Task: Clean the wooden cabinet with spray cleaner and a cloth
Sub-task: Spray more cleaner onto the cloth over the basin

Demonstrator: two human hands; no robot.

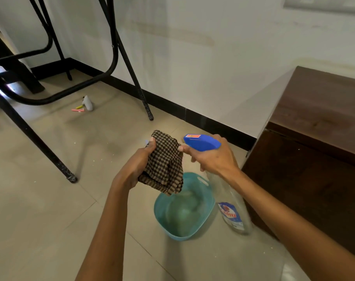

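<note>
A person's left hand [139, 167] grips a bunched brown checked cloth [165, 162] while the right hand [212, 157] closes around the neck of a clear spray bottle [231, 207], its blue nozzle [201, 141] aimed at the cloth, both held above a teal plastic basin [162, 218] on the tiled floor. The dark wooden cabinet [314, 138] stands just right of the hands against the white wall; farther left, black metal table legs [130, 63] rise near small items lying on the floor [84, 105].
</note>
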